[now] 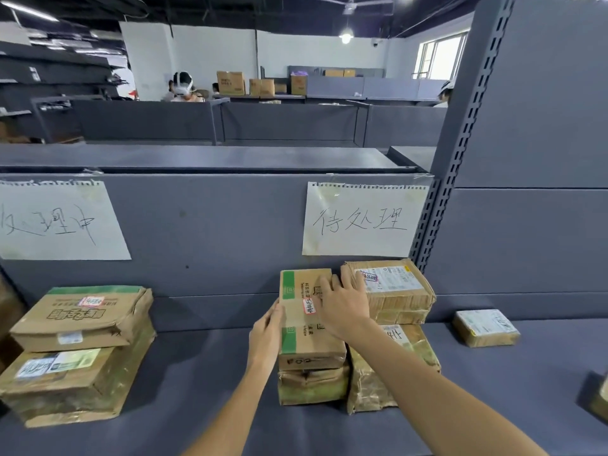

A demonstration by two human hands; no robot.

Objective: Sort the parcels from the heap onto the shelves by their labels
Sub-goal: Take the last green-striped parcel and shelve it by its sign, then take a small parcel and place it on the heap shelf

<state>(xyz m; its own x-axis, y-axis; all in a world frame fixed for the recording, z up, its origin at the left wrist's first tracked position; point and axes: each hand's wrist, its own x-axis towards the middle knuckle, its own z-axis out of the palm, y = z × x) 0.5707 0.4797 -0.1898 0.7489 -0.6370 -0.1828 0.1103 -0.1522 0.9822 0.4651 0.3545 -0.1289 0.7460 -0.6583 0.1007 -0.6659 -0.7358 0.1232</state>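
Observation:
A brown parcel with green stripes and a red-edged sticker (pixel 304 319) lies on top of a taped box (pixel 312 385) on the grey shelf (pixel 197 366). My left hand (pixel 266 337) presses its left side. My right hand (pixel 345 301) lies flat on its top right, fingers spread. Right beside it stands another stack: a labelled box (pixel 398 291) on a taped parcel (pixel 414 353). Above hangs a handwritten paper sign (pixel 362 220). At the left, a second sign (pixel 59 222) hangs over two stacked parcels (pixel 79 350).
A small flat parcel (pixel 485 327) lies alone on the shelf to the right. A dark object (pixel 597 398) shows at the right edge. A perforated shelf upright (pixel 460 126) rises at the right. Beyond the shelving a person with a headset (pixel 182 87) stands near cardboard boxes (pixel 230 82).

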